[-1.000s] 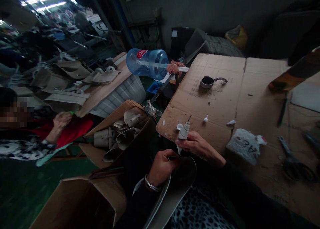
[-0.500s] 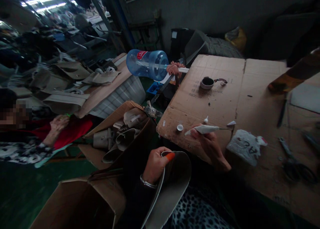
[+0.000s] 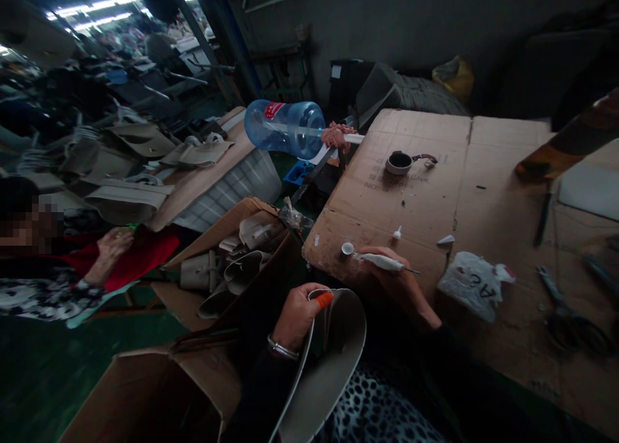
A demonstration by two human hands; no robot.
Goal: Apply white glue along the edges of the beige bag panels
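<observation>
My left hand (image 3: 296,317), with an orange cover on one fingertip, pinches the upper edge of a curved grey-beige bag piece (image 3: 338,365). The piece bends open above my lap. Over the near edge of the cardboard-covered table, my right hand (image 3: 394,278) is closed around a slim white tube (image 3: 383,262). A thin dark rod sticks out of its right end. Its narrow left end is at a small white cup (image 3: 347,249); I cannot tell whether they touch. Just beyond stands a small white nozzle (image 3: 397,232).
On the table (image 3: 416,204) lie a round dark dish (image 3: 399,164), a plastic bag (image 3: 471,285) and scissors (image 3: 568,314). A box of bag pieces (image 3: 251,201) stands left of it, below a large blue water bottle (image 3: 285,128). Another person's hand (image 3: 115,246) is at far left.
My right hand has moved slightly left and down, bringing the tube's narrow end to the small white cup. My left hand keeps its hold on the bag piece, which has shifted slightly left.
</observation>
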